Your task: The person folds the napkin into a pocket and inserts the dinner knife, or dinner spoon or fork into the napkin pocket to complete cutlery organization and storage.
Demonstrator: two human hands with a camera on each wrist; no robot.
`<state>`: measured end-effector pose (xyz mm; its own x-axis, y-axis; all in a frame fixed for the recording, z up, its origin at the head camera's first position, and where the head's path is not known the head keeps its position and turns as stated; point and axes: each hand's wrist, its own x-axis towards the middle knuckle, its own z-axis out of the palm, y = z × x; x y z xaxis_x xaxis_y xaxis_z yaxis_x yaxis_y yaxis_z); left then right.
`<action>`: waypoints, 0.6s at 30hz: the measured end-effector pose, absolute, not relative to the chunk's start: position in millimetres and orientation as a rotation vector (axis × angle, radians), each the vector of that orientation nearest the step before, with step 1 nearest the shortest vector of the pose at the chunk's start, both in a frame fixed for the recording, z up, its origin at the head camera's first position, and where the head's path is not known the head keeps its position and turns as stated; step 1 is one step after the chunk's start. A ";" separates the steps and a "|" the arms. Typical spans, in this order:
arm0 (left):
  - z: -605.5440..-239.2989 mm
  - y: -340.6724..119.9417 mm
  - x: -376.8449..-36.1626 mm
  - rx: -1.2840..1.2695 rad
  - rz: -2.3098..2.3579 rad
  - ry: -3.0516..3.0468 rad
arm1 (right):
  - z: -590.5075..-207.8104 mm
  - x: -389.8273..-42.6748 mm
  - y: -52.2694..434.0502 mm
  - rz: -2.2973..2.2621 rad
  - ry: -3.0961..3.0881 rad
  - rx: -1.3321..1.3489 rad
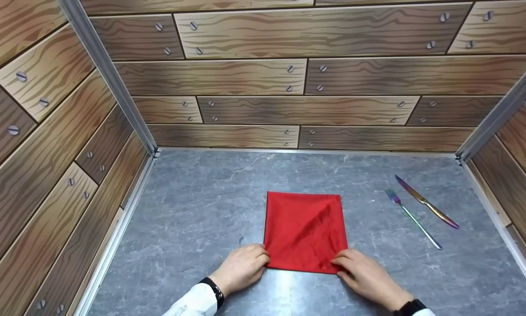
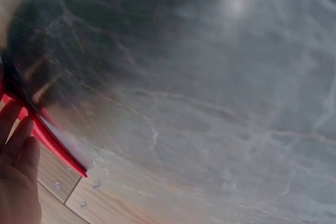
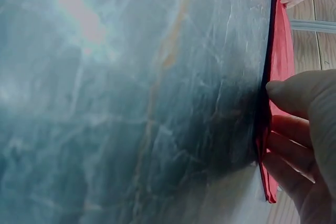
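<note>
a red napkin (image 1: 304,230), folded into a near-rectangle, lies flat on the grey marbled desk (image 1: 192,210), a little right of the middle and close to the person's edge. the left hand (image 1: 241,267) sits at its near left corner and the right hand (image 1: 364,274) at its near right corner. each hand's fingers curl onto the cloth edge; in the right wrist view a thumb lies on top of the red layers with the fingers (image 3: 283,145) under or beside them, so the right hand looks to be pinching the corner. the left wrist view shows fingers (image 2: 16,140) against the red edge, a pinch as far as i can tell. holding both near corners seems to keep the folded layers squared up and stops them sliding on the smooth stone.

the napkin's long axis runs away from the person toward the back wall (image 1: 298,87), with its short near edge between the two hands and soft creases across the top layer.

a fork (image 1: 412,218) and a knife (image 1: 426,202) lie well apart to the right, side by side, both slanted with their tips toward the back wall and out of the way of the cloth.
</note>
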<state>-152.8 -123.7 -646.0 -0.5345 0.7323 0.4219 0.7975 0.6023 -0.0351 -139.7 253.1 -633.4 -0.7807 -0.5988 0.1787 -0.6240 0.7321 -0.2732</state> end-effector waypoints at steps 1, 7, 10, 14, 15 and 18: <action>-646.4 -122.5 -152.4 -1.212 -0.222 -2.431 | -633.8 -140.1 253.2 0.495 -2.840 1.009; -645.4 -114.4 -151.3 -1.061 -0.209 -2.494 | -633.9 -140.8 252.5 0.504 -2.835 1.007; -641.0 -108.8 -153.0 -0.962 -0.297 -2.621 | -633.1 -141.5 252.7 0.509 -2.884 0.982; -631.5 -101.8 -157.1 -0.770 -0.618 -2.851 | -631.8 -143.5 253.4 0.512 -2.936 0.951; -629.2 -100.4 -158.3 -0.719 -0.691 -2.892 | -631.8 -144.3 253.6 0.507 -2.935 0.949; -625.2 -98.2 -161.0 -0.637 -0.790 -2.947 | -632.7 -147.5 253.5 0.496 -2.894 0.957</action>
<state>-161.0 -98.2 -625.2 -0.9161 0.3803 0.1269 0.3928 0.7879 0.4742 -147.5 253.5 -632.7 -0.8067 -0.5719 0.1492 -0.5889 0.7566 -0.2842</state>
